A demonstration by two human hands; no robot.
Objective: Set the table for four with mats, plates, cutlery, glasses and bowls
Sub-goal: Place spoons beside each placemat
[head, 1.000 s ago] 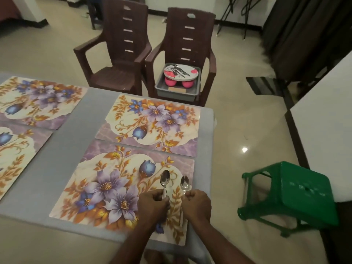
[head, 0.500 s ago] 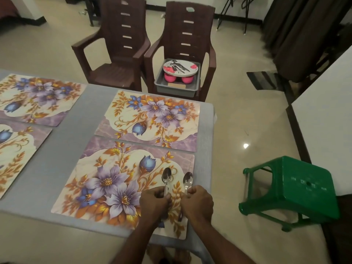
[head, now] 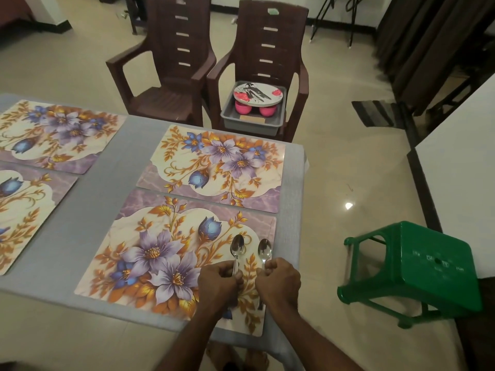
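Several floral mats lie on the grey table (head: 88,210). On the right side of the nearest mat (head: 150,236) two steel spoons lie side by side, bowls pointing away from me. My left hand (head: 218,283) grips the handle of the left spoon (head: 237,249). My right hand (head: 280,282) grips the handle of the right spoon (head: 264,250). Beyond the table, a grey tub (head: 251,119) on a brown chair (head: 270,49) holds a patterned plate (head: 257,93) resting on pink bowls (head: 243,107).
A second brown chair (head: 171,76) stands left of the one with the tub. A green plastic stool (head: 420,269) is on the floor to the right of the table corner. A white counter (head: 466,167) lies far right.
Both hands stay on the spoon handles at the same spot on the near mat. The view has shifted slightly; the spoons look unmoved.
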